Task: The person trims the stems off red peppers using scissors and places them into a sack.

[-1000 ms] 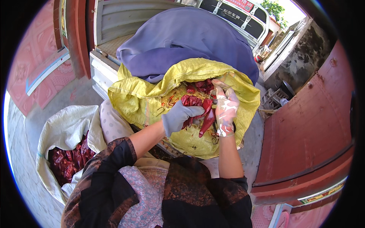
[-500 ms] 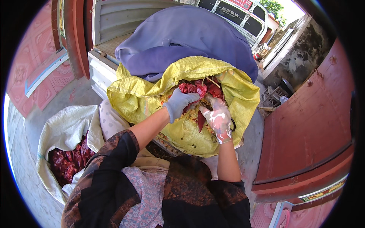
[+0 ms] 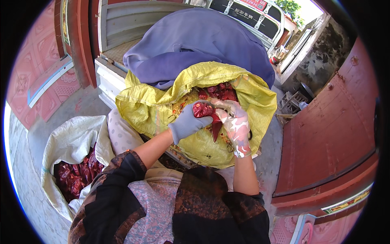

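The left hand [image 3: 186, 124], in a grey glove, is closing its fingers around a red chilli [image 3: 205, 110] at the picture's centre, just over the open mouth of the yellow sack [image 3: 150, 105]; the right hand [image 3: 235, 124], in a pale stained glove, is touching the same chilli from three o'clock, its fingers pinching at the pod's upper end. More chillies [image 3: 219, 91] are lying inside the sack at twelve o'clock of the hands; a purple cloth [image 3: 195, 40] is lying beyond the sack at twelve o'clock, and a white sack [image 3: 67, 138] holding dark red chillies is standing at eight o'clock.
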`<state>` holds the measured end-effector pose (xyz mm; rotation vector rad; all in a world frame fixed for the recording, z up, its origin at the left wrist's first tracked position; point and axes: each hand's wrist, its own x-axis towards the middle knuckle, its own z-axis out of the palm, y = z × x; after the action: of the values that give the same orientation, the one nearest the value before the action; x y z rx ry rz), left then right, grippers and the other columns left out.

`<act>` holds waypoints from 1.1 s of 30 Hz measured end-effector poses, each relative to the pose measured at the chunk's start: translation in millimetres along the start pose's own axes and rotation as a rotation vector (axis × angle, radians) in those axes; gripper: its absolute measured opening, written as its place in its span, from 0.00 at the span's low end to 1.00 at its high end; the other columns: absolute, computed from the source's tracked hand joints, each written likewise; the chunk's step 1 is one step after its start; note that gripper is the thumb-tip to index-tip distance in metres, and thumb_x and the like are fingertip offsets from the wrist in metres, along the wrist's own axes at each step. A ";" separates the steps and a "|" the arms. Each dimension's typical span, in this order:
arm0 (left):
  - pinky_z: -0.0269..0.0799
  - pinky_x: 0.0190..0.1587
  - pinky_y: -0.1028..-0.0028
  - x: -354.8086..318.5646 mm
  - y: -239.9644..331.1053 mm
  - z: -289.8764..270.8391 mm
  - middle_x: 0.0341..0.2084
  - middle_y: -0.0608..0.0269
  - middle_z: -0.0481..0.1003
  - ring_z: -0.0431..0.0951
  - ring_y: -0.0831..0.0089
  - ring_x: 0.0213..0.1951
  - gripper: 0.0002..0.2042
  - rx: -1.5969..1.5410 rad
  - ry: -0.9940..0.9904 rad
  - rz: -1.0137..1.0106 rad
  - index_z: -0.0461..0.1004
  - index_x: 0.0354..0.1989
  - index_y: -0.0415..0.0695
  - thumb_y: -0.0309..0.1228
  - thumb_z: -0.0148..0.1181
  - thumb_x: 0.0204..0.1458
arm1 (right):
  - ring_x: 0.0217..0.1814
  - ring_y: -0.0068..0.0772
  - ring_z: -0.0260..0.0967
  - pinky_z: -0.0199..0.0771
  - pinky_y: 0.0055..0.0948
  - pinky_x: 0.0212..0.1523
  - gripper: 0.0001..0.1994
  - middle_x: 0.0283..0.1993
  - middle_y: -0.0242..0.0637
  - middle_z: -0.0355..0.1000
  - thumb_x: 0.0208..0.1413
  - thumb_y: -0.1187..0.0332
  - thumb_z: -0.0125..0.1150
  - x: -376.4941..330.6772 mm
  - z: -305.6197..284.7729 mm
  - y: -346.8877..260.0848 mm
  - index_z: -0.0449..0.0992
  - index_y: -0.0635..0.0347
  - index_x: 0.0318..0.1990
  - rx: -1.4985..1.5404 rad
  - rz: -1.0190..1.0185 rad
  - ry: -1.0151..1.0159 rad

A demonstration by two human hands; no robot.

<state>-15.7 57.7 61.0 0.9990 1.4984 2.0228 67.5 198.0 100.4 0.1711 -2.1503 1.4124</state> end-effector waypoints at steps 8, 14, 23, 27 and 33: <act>0.77 0.36 0.68 -41.6 10.9 -15.0 0.41 0.55 0.73 0.76 0.66 0.41 0.17 -0.600 -0.256 -0.267 0.66 0.51 0.38 0.23 0.55 0.51 | 0.42 0.29 0.73 0.71 0.23 0.42 0.13 0.41 0.40 0.75 0.44 0.81 0.61 -31.9 21.3 -14.7 0.75 0.64 0.40 0.042 -0.095 0.007; 0.71 0.37 0.76 -60.5 20.4 -11.6 0.36 0.60 0.75 0.75 0.74 0.36 0.16 -0.665 -0.239 -0.385 0.70 0.46 0.37 0.28 0.59 0.49 | 0.35 0.36 0.71 0.71 0.29 0.33 0.11 0.35 0.36 0.74 0.40 0.71 0.65 -32.7 25.2 -14.6 0.78 0.58 0.35 -0.413 -0.393 -0.025; 0.62 0.29 0.79 -59.7 1.0 -15.4 0.23 0.71 0.69 0.66 0.85 0.26 0.02 -0.252 -0.121 -0.155 0.73 0.28 0.42 0.26 0.58 0.47 | 0.28 0.28 0.69 0.66 0.22 0.26 0.03 0.30 0.35 0.72 0.49 0.74 0.61 -37.7 62.3 4.3 0.73 0.63 0.28 0.379 0.195 0.121; 0.66 0.38 0.75 -70.8 6.9 -29.4 0.31 0.65 0.73 0.71 0.78 0.34 0.05 0.144 -0.126 0.171 0.75 0.32 0.39 0.24 0.56 0.48 | 0.27 0.19 0.67 0.58 0.13 0.21 0.06 0.31 0.34 0.72 0.53 0.69 0.58 -33.9 71.0 -15.1 0.72 0.60 0.36 0.645 0.523 0.122; 0.66 0.33 0.78 -88.0 26.3 -34.2 0.26 0.66 0.71 0.70 0.79 0.30 0.06 -0.151 0.062 -0.071 0.74 0.33 0.37 0.26 0.55 0.49 | 0.18 0.11 0.51 0.49 0.14 0.16 0.08 0.23 0.25 0.61 0.57 0.62 0.54 -16.0 74.4 -0.8 0.70 0.56 0.34 1.067 0.650 0.031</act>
<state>17.5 -34.3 54.6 0.8192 1.3686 2.0984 53.1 129.2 71.0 -0.1854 -1.2290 2.7866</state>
